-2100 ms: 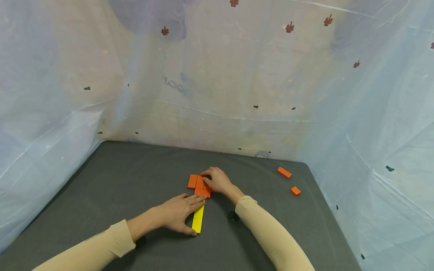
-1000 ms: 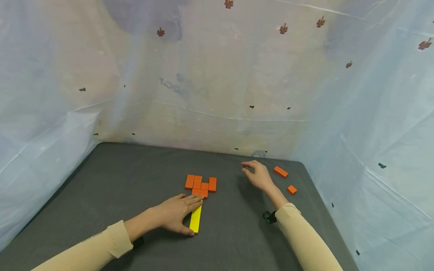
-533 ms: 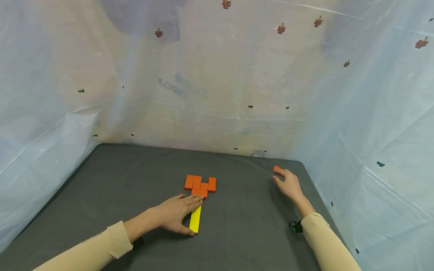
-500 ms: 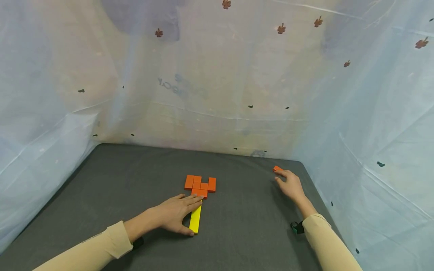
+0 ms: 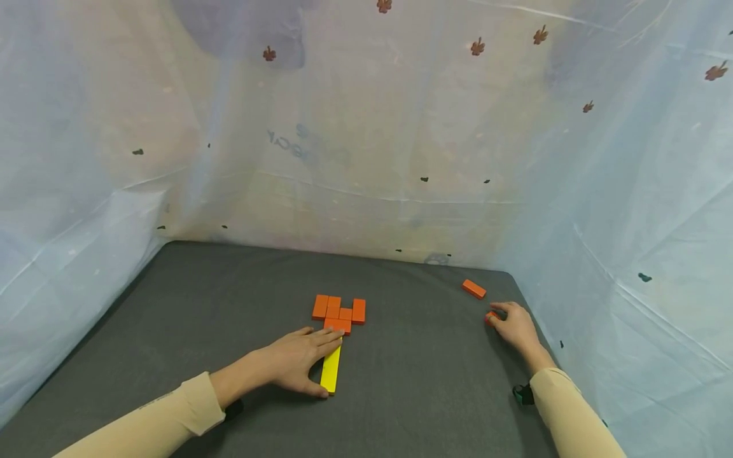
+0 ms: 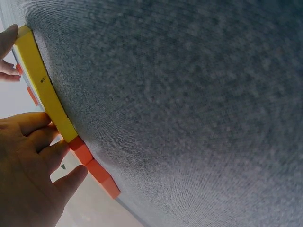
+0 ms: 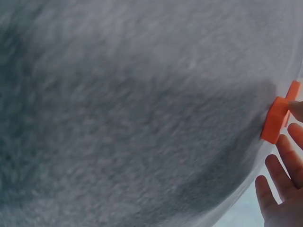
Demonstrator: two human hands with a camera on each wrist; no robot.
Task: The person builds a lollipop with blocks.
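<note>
My left hand (image 5: 298, 361) lies with fingers spread over a long yellow block (image 5: 331, 372). Its fingers rest at the block's far end and the thumb touches the near end; the left wrist view shows the same hand (image 6: 28, 165) along the yellow side. Several orange blocks (image 5: 336, 325) sit together just beyond the yellow one, with a notch in their far side. Out at the right, my right hand (image 5: 515, 327) pinches a small orange block (image 5: 490, 317) between thumb and fingers. In the right wrist view this block (image 7: 274, 122) shows at the thumb, partly covered.
A longer orange block (image 5: 474, 289) lies apart, beyond the right hand near the table's far right corner. The dark cloth-covered table (image 5: 412, 375) is closed in by pale plastic sheeting (image 5: 355, 159) at the back and sides.
My right hand has left the orange group, travelled right past the longer orange block, and come back nearer to take hold of the small one. The left hand has stayed in place.
</note>
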